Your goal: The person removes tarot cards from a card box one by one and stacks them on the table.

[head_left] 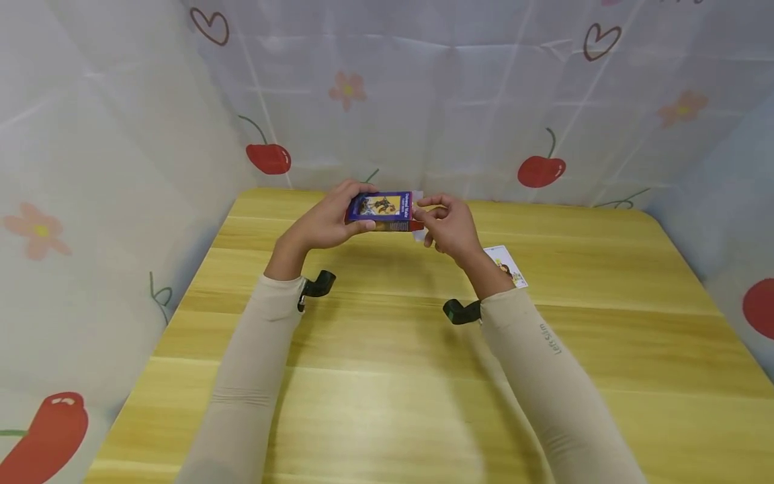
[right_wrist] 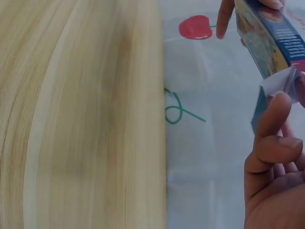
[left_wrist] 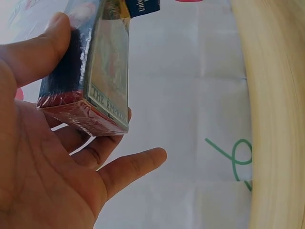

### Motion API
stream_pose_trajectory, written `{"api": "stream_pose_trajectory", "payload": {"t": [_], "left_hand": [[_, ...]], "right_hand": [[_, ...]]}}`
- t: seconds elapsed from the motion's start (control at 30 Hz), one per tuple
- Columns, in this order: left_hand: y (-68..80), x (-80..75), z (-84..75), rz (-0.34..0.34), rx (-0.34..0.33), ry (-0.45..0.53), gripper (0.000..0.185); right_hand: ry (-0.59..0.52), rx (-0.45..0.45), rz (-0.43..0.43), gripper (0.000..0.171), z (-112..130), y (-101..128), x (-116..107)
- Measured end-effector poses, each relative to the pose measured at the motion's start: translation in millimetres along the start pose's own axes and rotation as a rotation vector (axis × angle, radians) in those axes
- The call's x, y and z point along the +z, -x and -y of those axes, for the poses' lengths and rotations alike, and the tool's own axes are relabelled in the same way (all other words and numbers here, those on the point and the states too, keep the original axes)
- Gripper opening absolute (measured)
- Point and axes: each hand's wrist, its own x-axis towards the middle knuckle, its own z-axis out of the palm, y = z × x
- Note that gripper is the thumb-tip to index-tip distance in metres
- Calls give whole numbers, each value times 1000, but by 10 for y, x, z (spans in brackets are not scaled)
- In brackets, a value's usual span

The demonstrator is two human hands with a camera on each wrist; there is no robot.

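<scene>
**Card box held above table, flap end at right hand**

Two sleeved forearms run from the bottom of the frame up to the centre, over the wooden table (head_left: 387, 376). A black wrist mount (head_left: 318, 286) sits left of centre, another (head_left: 462, 312) right of it. A single card (head_left: 508, 265) lies flat on the table, just right of the right wrist. At upper centre, the left hand (head_left: 326, 222) grips the blue card box (head_left: 383, 210), thumb on top, fingers beneath. The right hand (head_left: 450, 225) pinches the box's open white flap (right_wrist: 281, 83) at its right end. Behind stands a cherry-printed curtain (head_left: 423, 101).
</scene>
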Motion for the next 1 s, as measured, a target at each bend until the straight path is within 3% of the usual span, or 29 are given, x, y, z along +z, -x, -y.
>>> {"api": "stream_pose_trajectory", "payload": {"t": [0.13,0.37,0.63,1.0], "left_hand": [[4,-5,-20,1,4,10,59],[14,-17,-4,-1,3,22,59],[24,-21,14,-1,-9,11,59],[34,-49,19,3,-50,-9,60]], "right_hand": [[-27,20,2,29,10,12,10],[-30,63,112,32,50,37,-18],[-56,92,170,40,66,82,-37],[-75,108,111,47,59,140,-147]]}}
